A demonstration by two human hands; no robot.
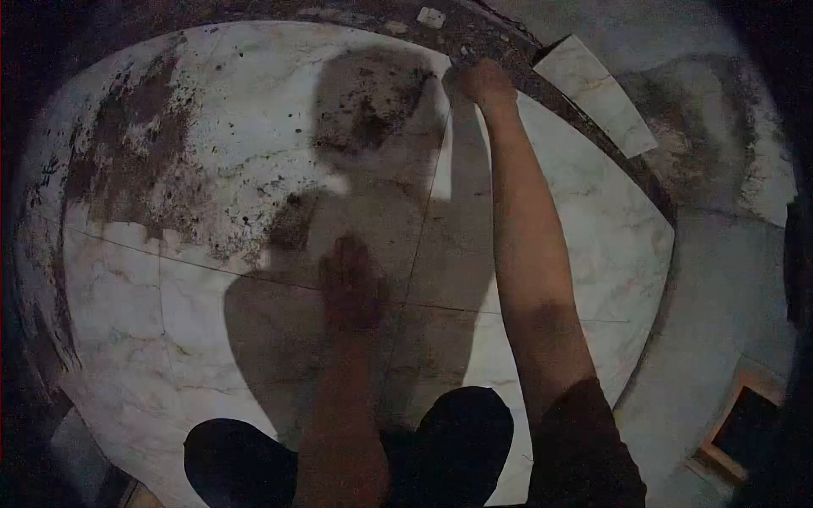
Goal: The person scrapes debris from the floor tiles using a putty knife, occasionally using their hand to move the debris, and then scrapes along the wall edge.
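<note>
My right hand is stretched far forward to the back edge of the pale marbled tile floor, its fingers closed round something small and dark that I cannot make out. It is at the upper end of a tile joint. My left hand lies palm down near the crossing of the joints, in my body's shadow, with its fingers extended. Dark dirt is smeared over the tiles at the left, and another dirty patch lies beyond my left hand.
A loose cut piece of marbled tile lies beyond the floor's edge at the back right. Rubble and a small pale chip line the back edge. An orange-brown frame is at the lower right. My knees are at the bottom.
</note>
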